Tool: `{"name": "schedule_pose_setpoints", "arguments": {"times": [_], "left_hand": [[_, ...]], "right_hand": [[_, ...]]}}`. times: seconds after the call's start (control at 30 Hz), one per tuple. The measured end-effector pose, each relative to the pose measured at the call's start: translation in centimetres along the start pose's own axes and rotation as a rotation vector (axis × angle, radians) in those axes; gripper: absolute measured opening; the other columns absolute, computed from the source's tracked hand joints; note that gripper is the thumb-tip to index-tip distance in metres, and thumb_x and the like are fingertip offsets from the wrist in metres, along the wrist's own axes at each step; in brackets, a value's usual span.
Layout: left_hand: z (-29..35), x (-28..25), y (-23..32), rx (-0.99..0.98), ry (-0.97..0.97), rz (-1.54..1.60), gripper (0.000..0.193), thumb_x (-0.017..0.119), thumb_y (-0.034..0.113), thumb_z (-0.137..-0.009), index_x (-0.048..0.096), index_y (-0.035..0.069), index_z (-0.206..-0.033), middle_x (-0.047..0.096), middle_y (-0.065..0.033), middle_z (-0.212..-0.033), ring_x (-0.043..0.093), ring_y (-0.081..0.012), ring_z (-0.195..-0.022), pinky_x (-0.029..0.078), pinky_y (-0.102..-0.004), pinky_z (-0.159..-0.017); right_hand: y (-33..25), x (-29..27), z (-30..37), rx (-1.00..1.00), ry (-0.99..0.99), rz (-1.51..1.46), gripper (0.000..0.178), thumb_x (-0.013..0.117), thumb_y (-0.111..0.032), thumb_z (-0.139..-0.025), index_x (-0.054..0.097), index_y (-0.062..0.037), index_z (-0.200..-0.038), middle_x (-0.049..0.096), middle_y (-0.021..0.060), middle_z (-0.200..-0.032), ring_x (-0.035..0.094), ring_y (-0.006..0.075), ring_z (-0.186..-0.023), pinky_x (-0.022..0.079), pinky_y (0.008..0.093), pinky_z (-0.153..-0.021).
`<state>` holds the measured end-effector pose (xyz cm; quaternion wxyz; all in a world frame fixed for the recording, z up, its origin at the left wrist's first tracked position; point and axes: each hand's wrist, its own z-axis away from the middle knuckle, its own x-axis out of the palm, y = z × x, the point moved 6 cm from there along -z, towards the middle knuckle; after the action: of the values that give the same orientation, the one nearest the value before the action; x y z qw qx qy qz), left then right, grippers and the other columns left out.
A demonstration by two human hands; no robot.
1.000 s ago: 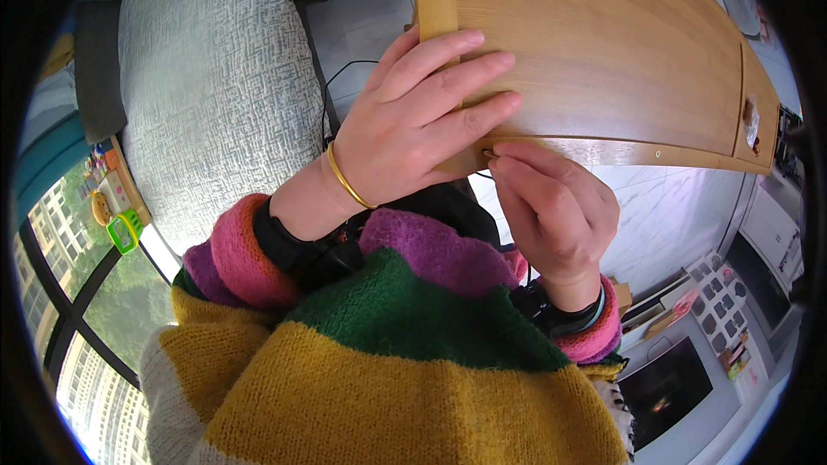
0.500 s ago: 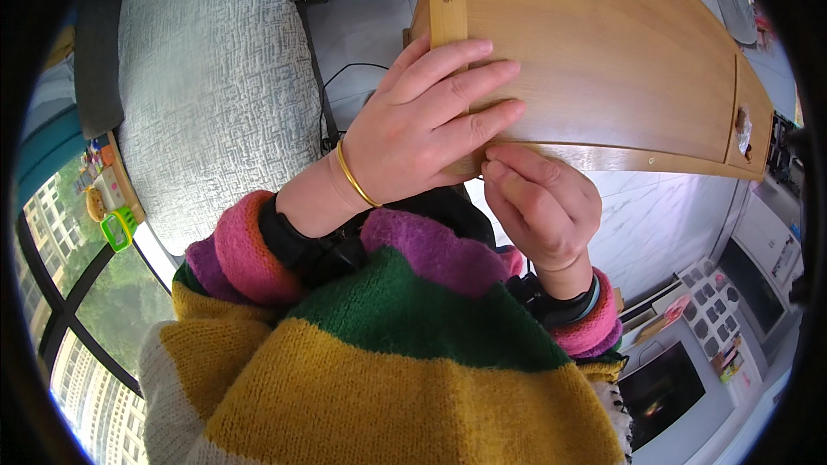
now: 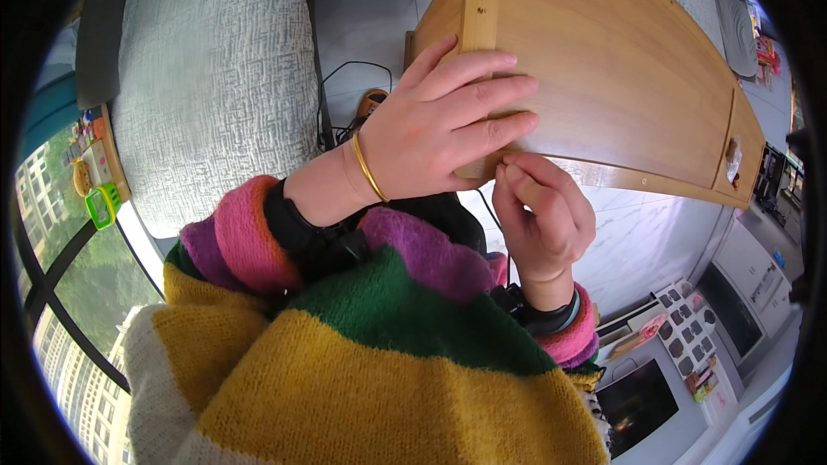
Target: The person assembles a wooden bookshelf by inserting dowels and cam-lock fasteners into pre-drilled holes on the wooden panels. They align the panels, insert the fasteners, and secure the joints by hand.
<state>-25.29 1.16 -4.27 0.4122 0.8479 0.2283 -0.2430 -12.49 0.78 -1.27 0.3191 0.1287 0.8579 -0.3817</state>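
In front of me is a piece of wooden furniture with a smooth, light-brown panel [image 3: 620, 69] and a paler edge strip [image 3: 481, 0]. Across its near corner lies my left hand [image 3: 439, 125], open, fingers spread flat on the wood and a gold bangle at the wrist. Just right of it, at the lower edge of the same corner, my right hand [image 3: 547, 211] is closed in a pinch, thumb against fingers. Whatever sits between those fingertips is hidden or too small to make out. Small dark holes show in the strip and along the lower edge.
A grey-blue patterned sofa [image 3: 224, 77] stands at the left, beside a window with dark frames. Between sofa and furniture, a black cable [image 3: 355, 63] and an orange-and-black object [image 3: 370, 103] lie on the tiled floor. A crumpled clear plastic piece [image 3: 733, 159] sits at the panel's far right.
The view has shifted slightly, so the furniture's corner appears further right and lower. The orange-and-black object has come into sight. Both hands keep to the same corner, the right still pinched.
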Motion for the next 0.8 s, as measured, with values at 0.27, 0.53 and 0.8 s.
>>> {"name": "schedule_pose_setpoints", "arguments": {"times": [0.27,0.53,0.8], "left_hand": [[0.4,-0.8,0.1,-0.018,-0.118,0.145,0.035,0.074,0.020,-0.062,0.065,0.014,-0.095,0.055,-0.0047,-0.121,0.041,-0.0344,-0.120,0.028,-0.0542,-0.099],[0.4,-0.6,0.0,-0.089,-0.063,0.292,0.011,0.070,0.007,-0.065,0.063,0.010,-0.073,0.062,-0.0018,-0.107,0.037,-0.0372,-0.124,0.026,-0.0518,-0.101],[0.3,-0.8,-0.3,-0.075,-0.082,0.278,0.008,0.069,0.006,-0.066,0.063,0.009,-0.071,0.063,-0.0036,-0.106,0.037,-0.0386,-0.124,0.032,-0.0463,-0.098]], "right_hand": [[-0.4,-0.3,-0.4,0.002,-0.052,-0.006,0.019,0.071,0.004,-0.063,0.063,-0.0033,-0.078,0.061,0.0095,-0.080,0.061,0.0223,-0.064,0.050,0.0281,-0.054],[-0.4,-0.4,-0.8,0.011,-0.119,-0.068,0.020,0.062,0.005,-0.062,0.066,-0.0014,-0.081,0.061,0.0097,-0.080,0.059,0.0224,-0.065,0.049,0.0287,-0.057],[1.1,-2.5,-0.6,0.605,-0.405,-0.344,0.010,0.045,0.003,-0.088,0.050,-0.0009,-0.096,0.065,0.0120,-0.080,0.062,0.0214,-0.064,0.050,0.0295,-0.059]]}}
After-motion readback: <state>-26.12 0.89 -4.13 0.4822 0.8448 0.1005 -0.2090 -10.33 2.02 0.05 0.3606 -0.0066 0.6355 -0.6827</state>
